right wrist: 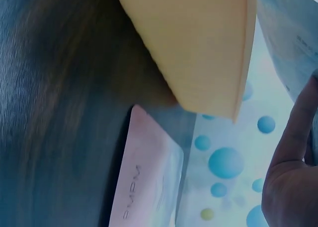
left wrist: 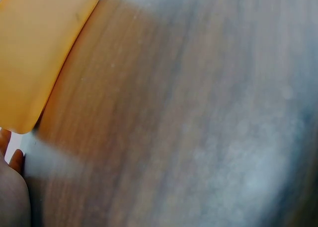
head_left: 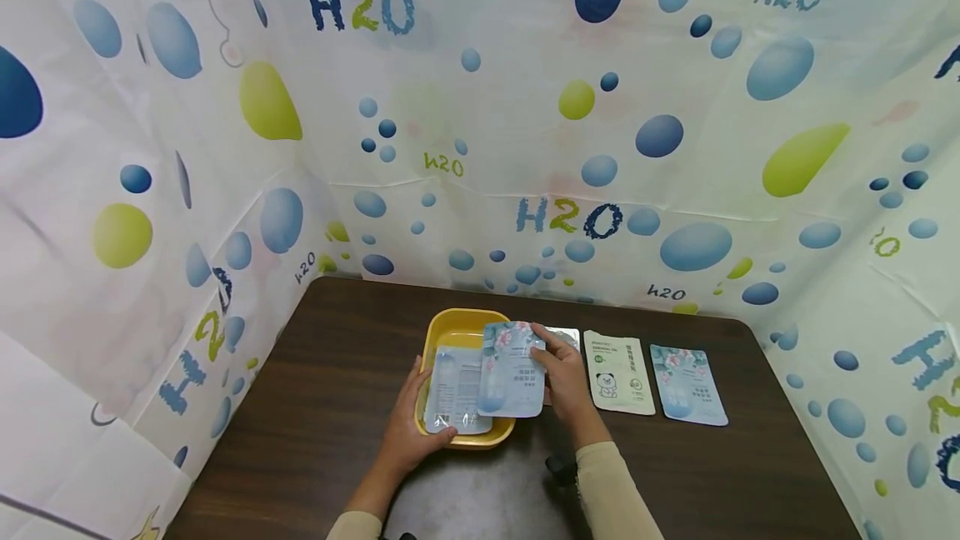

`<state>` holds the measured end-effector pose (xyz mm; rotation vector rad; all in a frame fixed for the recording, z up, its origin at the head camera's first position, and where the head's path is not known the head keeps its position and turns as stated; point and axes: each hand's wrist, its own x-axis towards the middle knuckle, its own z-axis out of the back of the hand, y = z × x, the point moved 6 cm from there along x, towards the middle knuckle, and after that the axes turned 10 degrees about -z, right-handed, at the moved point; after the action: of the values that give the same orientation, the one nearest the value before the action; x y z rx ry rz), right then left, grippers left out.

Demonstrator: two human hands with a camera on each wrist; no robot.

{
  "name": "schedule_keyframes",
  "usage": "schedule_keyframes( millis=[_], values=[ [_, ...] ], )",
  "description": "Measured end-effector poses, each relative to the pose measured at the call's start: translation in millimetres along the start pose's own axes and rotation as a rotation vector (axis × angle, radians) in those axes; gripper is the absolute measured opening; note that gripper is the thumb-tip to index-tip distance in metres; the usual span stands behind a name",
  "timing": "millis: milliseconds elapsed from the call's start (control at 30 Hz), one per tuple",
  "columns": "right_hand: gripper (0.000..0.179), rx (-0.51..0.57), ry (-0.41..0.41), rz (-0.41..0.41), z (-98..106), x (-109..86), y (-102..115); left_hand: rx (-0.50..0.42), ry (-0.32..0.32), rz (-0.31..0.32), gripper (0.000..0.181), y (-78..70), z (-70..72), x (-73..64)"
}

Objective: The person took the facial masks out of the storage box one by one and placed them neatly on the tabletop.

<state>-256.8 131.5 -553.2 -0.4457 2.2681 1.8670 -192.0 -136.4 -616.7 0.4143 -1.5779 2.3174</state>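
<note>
My left hand (head_left: 405, 427) grips the left and front rim of a yellow plastic tray (head_left: 459, 319), with the thumb along its front corner. A pale blue face mask sachet (head_left: 448, 394) lies in the tray, its printed back with a barcode facing up. My right hand (head_left: 566, 373) pinches the right edge of another blue sachet (head_left: 510, 373) with pink flowers, which overlaps the tray's right side. In the right wrist view the tray's pale wall (right wrist: 198, 48) fills the top, and the held sachet (right wrist: 293, 43) shows only partly at the right.
Right of the tray, a cream-green sachet (head_left: 619, 377) with a bear drawing and a blue flowered sachet (head_left: 688, 386) lie in a row on the dark wooden table (head_left: 300, 432). A silvery packet (head_left: 566, 337) is partly hidden behind my right hand. A patterned curtain (head_left: 487, 148) stands behind.
</note>
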Motion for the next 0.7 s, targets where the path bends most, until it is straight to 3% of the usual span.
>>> schedule_keyframes(
  millis=[400,533,700],
  values=[
    [0.047,0.125,-0.017,0.039,30.4,-2.9,9.3,-0.003,-0.014,-0.025,0.105,-1.7,0.5,-0.7],
    [0.046,0.138,0.000,0.068,42.3,-6.2,12.3,0.005,-0.007,-0.024,0.105,-1.6,0.3,0.0],
    [0.049,0.152,-0.033,0.052,58.9,-8.9,10.9,0.015,0.001,-0.009,0.105,-1.0,0.5,-0.1]
  ],
)
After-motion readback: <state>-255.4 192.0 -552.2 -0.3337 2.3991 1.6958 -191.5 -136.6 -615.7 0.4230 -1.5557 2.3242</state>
